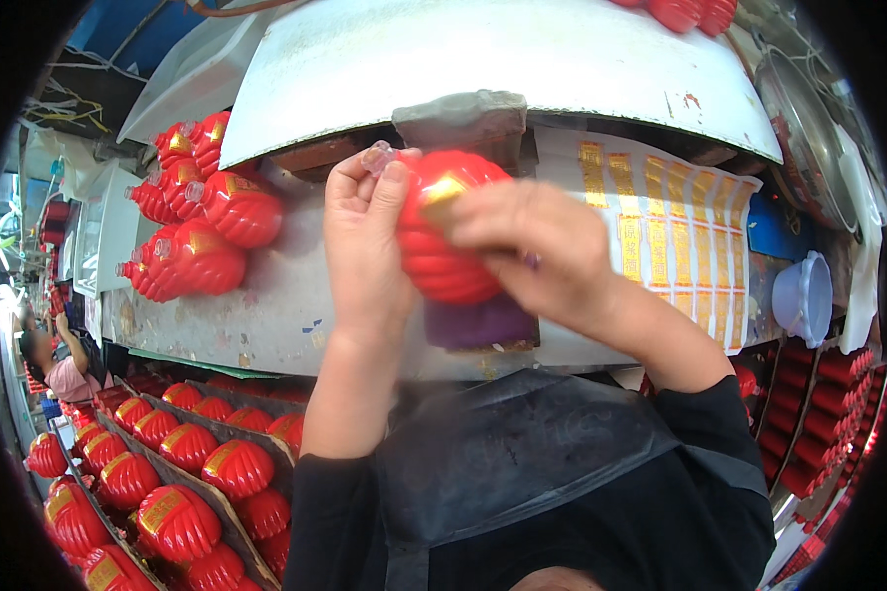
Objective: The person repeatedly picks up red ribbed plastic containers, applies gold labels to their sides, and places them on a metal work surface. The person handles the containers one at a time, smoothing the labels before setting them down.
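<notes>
A glossy red, ribbed, rounded bottle lies on its side in front of me, its clear neck pointing up and left. My left hand is closed on that neck, thumb and fingers around it. A gold label shows on the bottle's upper side. Against this label lies my right hand, its fingers curled and blurred by motion. A small purple bit shows by its fingers, too little to name. Under the bottle is a purple padded rest.
Several similar red bottles lie at the left of the grey worktop. Sheets of gold labels lie at the right, near a pale basin. A white board spans the back. Racks of labelled red bottles stand lower left. Another person is far left.
</notes>
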The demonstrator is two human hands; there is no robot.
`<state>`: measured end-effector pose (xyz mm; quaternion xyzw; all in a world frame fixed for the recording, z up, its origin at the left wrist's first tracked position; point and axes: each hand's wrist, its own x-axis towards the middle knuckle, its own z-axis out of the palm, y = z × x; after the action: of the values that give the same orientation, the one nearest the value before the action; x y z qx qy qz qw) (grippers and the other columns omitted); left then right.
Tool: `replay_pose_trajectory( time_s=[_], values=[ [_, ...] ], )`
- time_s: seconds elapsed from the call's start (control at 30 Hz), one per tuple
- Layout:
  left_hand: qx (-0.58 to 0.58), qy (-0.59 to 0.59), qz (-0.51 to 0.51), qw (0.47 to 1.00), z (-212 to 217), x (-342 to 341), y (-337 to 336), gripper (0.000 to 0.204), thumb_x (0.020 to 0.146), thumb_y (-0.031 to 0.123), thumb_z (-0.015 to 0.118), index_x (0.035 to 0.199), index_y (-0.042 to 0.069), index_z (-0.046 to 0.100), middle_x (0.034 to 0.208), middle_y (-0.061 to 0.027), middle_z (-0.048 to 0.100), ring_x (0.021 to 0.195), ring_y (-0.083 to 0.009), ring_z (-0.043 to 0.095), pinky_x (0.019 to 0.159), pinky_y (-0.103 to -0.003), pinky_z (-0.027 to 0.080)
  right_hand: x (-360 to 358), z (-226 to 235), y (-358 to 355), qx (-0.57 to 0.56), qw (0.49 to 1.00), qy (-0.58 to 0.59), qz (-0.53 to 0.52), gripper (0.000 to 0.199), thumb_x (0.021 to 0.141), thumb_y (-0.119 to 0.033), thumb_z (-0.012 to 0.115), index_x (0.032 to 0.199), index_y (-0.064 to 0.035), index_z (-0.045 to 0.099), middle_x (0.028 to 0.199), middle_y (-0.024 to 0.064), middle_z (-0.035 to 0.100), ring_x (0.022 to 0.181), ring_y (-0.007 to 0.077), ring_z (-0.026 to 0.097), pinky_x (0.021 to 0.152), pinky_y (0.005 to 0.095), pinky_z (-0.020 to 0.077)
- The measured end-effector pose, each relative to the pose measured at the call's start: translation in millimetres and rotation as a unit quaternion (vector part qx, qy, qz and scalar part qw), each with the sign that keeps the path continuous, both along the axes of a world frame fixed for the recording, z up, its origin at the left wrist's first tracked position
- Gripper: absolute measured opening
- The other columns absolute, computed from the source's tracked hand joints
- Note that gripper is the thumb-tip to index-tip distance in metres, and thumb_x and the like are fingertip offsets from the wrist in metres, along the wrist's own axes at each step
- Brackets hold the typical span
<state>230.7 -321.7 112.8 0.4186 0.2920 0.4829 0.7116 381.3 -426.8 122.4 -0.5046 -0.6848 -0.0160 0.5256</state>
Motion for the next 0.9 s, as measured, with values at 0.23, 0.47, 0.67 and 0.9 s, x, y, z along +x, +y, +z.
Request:
replay_pose_trajectory(
  time_s=[0.23,0.47,0.67,0.9],
  values=[
    [-0.075,-0.040,0.015,0.996,-9.1,-8.4,15.4,0.020,0.104,0.013,0.068,0.119,0.005,0.056,0.119,-0.0134,0.070,0.110,-0.0201,0.066,0.101,-0.038,0.055,-9.5,-16.9,-20.9,-0.030,0.996,0.062,0.056,0.029,0.081,0.005,0.078,0.108,-0.0035,0.075,0.101,0.0126,0.077,0.088,0.0274,0.076,0.078,0.0353,0.0608],
    [-0.095,-0.025,0.039,0.994,-14.0,-11.0,18.5,0.023,0.106,0.018,0.066,0.121,0.005,0.056,0.123,-0.0154,0.069,0.111,-0.0243,0.067,0.100,-0.042,0.058,10.6,-30.9,-9.1,-0.140,0.966,0.209,-0.060,0.018,0.095,0.003,0.071,0.112,-0.0020,0.070,0.112,0.0128,0.074,0.098,0.0154,0.072,0.083,0.0296,0.0579],
    [-0.124,-0.042,0.041,0.991,-22.7,-14.6,24.1,0.022,0.107,0.020,0.065,0.122,0.006,0.057,0.124,-0.0145,0.069,0.113,-0.0258,0.067,0.101,-0.045,0.057,-13.4,-39.0,-42.4,-0.047,0.994,0.080,0.052,0.034,0.074,0.014,0.080,0.102,-0.0026,0.071,0.105,0.0151,0.076,0.093,0.0300,0.076,0.082,0.0352,0.0607],
    [-0.071,-0.031,0.045,0.996,-16.8,-15.5,11.0,0.020,0.109,0.019,0.061,0.123,0.006,0.055,0.125,-0.0158,0.068,0.113,-0.0252,0.067,0.100,-0.043,0.058,13.6,-12.8,-2.7,-0.209,0.923,0.298,-0.121,0.031,0.098,-0.002,0.070,0.128,-0.0016,0.062,0.114,0.0076,0.069,0.103,0.0143,0.068,0.085,0.0285,0.0561]
  ],
)
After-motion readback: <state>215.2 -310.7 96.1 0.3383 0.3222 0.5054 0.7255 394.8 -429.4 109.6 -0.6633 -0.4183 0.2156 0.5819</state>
